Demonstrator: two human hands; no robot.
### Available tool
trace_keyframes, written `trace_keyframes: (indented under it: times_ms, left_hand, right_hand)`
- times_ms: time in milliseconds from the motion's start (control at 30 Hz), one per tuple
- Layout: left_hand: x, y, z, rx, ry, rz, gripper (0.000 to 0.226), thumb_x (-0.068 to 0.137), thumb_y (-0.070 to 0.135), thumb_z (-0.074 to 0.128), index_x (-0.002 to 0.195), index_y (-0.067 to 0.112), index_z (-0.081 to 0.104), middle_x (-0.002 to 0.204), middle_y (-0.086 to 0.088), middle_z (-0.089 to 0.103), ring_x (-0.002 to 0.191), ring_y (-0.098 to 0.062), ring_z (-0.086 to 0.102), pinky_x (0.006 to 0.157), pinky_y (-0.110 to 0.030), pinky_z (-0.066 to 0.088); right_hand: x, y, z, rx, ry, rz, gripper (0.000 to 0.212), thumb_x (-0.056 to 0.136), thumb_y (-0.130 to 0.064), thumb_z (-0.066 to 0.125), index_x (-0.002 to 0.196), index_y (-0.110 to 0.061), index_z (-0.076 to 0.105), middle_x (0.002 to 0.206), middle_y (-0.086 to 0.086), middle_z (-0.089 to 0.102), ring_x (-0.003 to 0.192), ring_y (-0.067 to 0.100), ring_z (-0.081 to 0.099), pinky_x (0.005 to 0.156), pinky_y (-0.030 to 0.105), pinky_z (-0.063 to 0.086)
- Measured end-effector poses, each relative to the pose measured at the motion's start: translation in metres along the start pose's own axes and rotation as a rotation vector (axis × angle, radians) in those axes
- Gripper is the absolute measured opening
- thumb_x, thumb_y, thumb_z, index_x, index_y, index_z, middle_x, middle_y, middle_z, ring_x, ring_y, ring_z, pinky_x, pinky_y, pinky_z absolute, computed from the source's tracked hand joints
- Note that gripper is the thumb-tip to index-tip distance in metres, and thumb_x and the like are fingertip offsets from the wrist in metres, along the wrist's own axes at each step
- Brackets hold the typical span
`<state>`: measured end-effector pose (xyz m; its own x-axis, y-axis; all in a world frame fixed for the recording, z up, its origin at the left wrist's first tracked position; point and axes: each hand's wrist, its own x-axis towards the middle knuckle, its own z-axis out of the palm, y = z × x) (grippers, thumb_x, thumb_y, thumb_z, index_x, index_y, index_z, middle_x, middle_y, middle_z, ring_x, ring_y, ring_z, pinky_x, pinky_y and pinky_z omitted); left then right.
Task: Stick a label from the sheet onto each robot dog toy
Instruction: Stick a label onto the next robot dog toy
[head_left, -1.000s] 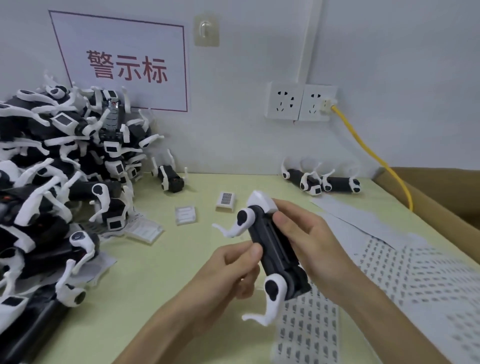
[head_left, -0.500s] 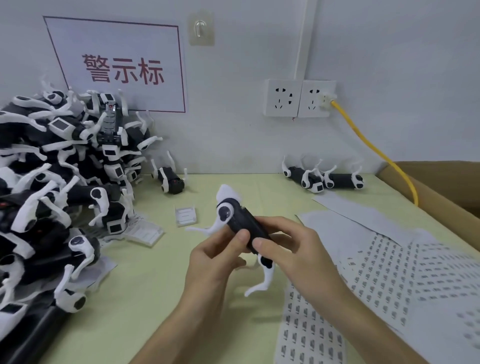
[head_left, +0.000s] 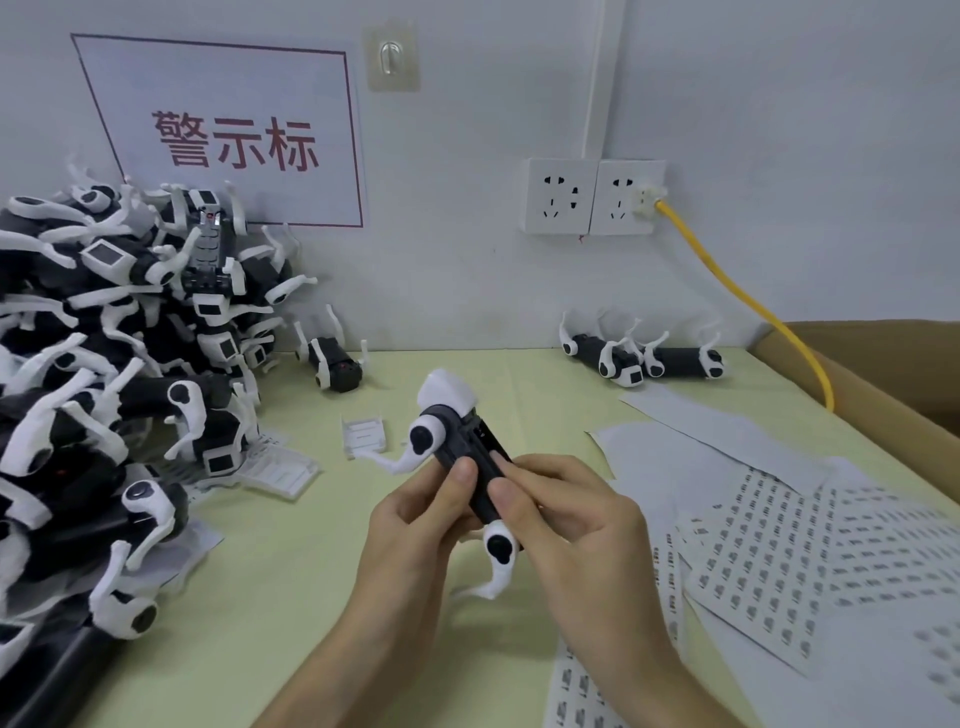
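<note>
Got one robot dog toy (head_left: 470, 462) up off the table (head_left: 291, 571), both thumbs pressed on its black body. My left hand (head_left: 415, 525) and right hand (head_left: 576, 525) curl round it. Label sheets (head_left: 779, 540) lie right of it.

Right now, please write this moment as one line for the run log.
step: pressing on toy body | left hand: grips robot dog toy | right hand: grips toy, thumb on body | label sheets: on table, right
</note>
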<state>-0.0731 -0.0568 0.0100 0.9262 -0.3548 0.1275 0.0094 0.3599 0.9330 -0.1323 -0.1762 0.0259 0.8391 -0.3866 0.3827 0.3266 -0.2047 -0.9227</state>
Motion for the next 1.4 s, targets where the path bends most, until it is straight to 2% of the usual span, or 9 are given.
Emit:
trace_keyframes:
  times_ms: [167, 400, 533, 633, 800, 900, 933, 1167, 1400]
  left_hand:
    - [-0.001, 0.001, 0.000, 0.052, 0.015, 0.000, 0.056, 0.086, 0.043, 0.071, 0.113, -0.006, 0.070, 0.112, -0.039, 0.065, 0.101, -0.040, 0.065, 0.106, -0.061, 0.047]
    - [-0.001, -0.006, 0.001, 0.250, -0.041, 0.060, 0.046, 0.077, 0.057, 0.069, 0.099, 0.018, 0.080, 0.095, -0.015, 0.079, 0.092, -0.030, 0.075, 0.097, -0.049, 0.055]
    - [-0.004, -0.008, 0.003, 0.354, -0.059, 0.114, 0.043, 0.074, 0.060, 0.070, 0.085, 0.019, 0.077, 0.079, -0.011, 0.076, 0.079, -0.025, 0.072, 0.080, -0.036, 0.053]
    - [-0.005, -0.007, 0.003, 0.371, -0.038, 0.127, 0.049, 0.070, 0.059, 0.074, 0.080, 0.010, 0.075, 0.081, -0.026, 0.071, 0.081, -0.042, 0.067, 0.078, -0.040, 0.047]
    - [-0.003, -0.003, 0.001, 0.170, -0.040, 0.061, 0.052, 0.084, 0.049, 0.075, 0.099, -0.001, 0.076, 0.099, -0.028, 0.074, 0.098, -0.040, 0.073, 0.092, -0.050, 0.058]
    - [-0.001, 0.001, -0.001, -0.024, -0.067, -0.037, 0.058, 0.088, 0.051, 0.062, 0.110, 0.000, 0.075, 0.111, -0.025, 0.074, 0.106, -0.034, 0.074, 0.084, -0.036, 0.061]
    - [0.000, 0.003, -0.001, -0.049, -0.077, -0.057, 0.058, 0.088, 0.054, 0.059, 0.110, 0.003, 0.077, 0.111, -0.023, 0.075, 0.105, -0.032, 0.074, 0.083, -0.032, 0.060]
    - [0.003, 0.006, -0.006, -0.038, -0.169, -0.109, 0.056, 0.092, 0.058, 0.049, 0.116, 0.016, 0.078, 0.123, -0.017, 0.073, 0.114, -0.029, 0.070, 0.092, -0.036, 0.059]
    - [0.004, 0.004, -0.009, -0.085, -0.245, -0.147, 0.054, 0.091, 0.062, 0.049, 0.127, 0.028, 0.073, 0.125, -0.007, 0.073, 0.113, -0.023, 0.069, 0.098, -0.035, 0.054]
  right_hand:
    - [0.006, -0.001, -0.005, 0.243, -0.020, 0.234, 0.018, 0.069, -0.029, 0.082, 0.085, -0.021, 0.085, 0.102, -0.007, 0.077, 0.099, 0.009, 0.073, 0.080, 0.017, 0.053]
    - [0.007, -0.002, -0.006, 0.307, -0.003, 0.358, 0.038, 0.061, -0.044, 0.081, 0.069, -0.009, 0.073, 0.083, 0.000, 0.070, 0.080, 0.018, 0.069, 0.080, 0.033, 0.052]
    - [0.007, -0.009, -0.008, 0.312, 0.016, 0.384, 0.050, 0.061, -0.049, 0.083, 0.060, -0.008, 0.054, 0.062, 0.006, 0.058, 0.057, 0.018, 0.062, 0.057, 0.019, 0.048]
    - [0.008, -0.013, -0.008, 0.295, 0.015, 0.382, 0.054, 0.061, -0.054, 0.080, 0.054, -0.015, 0.043, 0.055, 0.001, 0.043, 0.049, 0.014, 0.046, 0.050, 0.016, 0.040]
    - [0.010, -0.009, -0.010, 0.167, -0.086, 0.275, 0.035, 0.073, -0.048, 0.077, 0.071, -0.014, 0.069, 0.077, 0.003, 0.067, 0.077, 0.019, 0.067, 0.073, 0.032, 0.052]
    - [0.012, -0.009, -0.012, 0.133, -0.186, 0.225, 0.006, 0.087, -0.021, 0.075, 0.092, -0.020, 0.079, 0.102, 0.001, 0.074, 0.101, 0.018, 0.071, 0.094, 0.036, 0.054]
    - [0.013, -0.009, -0.013, 0.137, -0.224, 0.223, 0.012, 0.088, -0.014, 0.074, 0.096, -0.022, 0.080, 0.107, 0.001, 0.074, 0.104, 0.018, 0.070, 0.097, 0.035, 0.054]
    - [0.019, -0.006, -0.015, 0.367, -0.225, 0.330, 0.034, 0.068, -0.011, 0.084, 0.098, -0.022, 0.073, 0.083, -0.001, 0.061, 0.084, 0.015, 0.065, 0.077, 0.030, 0.056]
    - [0.026, -0.007, -0.024, 0.513, -0.302, 0.411, 0.010, 0.081, -0.019, 0.078, 0.087, -0.011, 0.075, 0.095, 0.016, 0.069, 0.085, 0.023, 0.067, 0.074, 0.032, 0.058]
